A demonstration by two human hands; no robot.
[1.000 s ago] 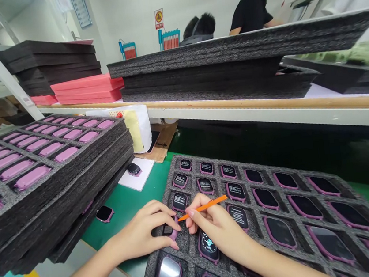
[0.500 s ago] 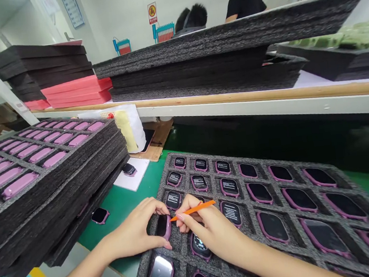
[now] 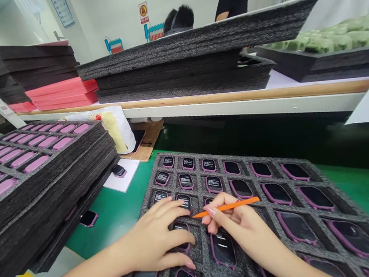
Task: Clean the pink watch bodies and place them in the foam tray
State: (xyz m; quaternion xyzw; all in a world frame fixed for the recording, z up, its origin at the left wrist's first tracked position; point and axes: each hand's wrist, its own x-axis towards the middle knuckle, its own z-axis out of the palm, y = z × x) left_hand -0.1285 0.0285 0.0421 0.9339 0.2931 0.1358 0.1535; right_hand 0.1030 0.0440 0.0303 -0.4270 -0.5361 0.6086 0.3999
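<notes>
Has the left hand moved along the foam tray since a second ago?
Yes. The left hand was at the foam tray's left edge holding a watch tilted up; now it lies further in, flat over a watch seated in its pocket.

Both my arms are bare up past the wrist, no gloves, no watch or rings that I can see. My left hand [image 3: 156, 241] has a bit of pink sleeve peeking in at the bottom corner of the shot. My right hand [image 3: 244, 225] shows no sleeve. Nails on my fingers [image 3: 189, 266] look pale pink and neat.
</notes>
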